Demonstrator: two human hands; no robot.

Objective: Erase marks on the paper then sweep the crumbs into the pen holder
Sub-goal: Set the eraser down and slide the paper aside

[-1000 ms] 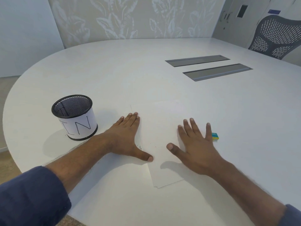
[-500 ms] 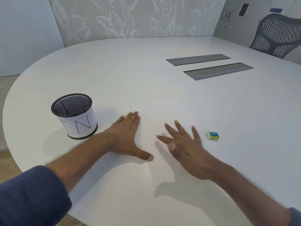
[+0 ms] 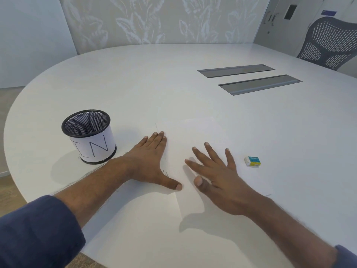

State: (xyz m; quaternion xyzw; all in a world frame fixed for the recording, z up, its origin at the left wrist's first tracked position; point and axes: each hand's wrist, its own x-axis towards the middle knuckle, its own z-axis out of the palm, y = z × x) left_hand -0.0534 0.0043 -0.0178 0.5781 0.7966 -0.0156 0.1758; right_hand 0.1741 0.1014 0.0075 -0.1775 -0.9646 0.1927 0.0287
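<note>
A white sheet of paper [image 3: 195, 132] lies on the white table in front of me. My left hand [image 3: 150, 161] rests flat on the paper's left edge, fingers together, thumb out. My right hand [image 3: 216, 176] hovers over the paper's middle, fingers spread, holding nothing. A few dark eraser crumbs [image 3: 167, 173] lie on the paper beside my left thumb. The black mesh pen holder [image 3: 88, 136], wrapped in white paper marked "IN", stands upright left of my left hand. A small white eraser [image 3: 252, 161] with a blue and yellow sleeve lies on the table right of my right hand.
Two grey cable flaps [image 3: 249, 78] are set into the white table [image 3: 154, 84] at the far right. A mesh office chair [image 3: 332, 43] stands at the table's far right corner. The table's curved edge runs close to me on the left.
My right hand has lifted off the paper's right side and swung left toward the middle, uncovering the eraser. My left hand has stayed put.
</note>
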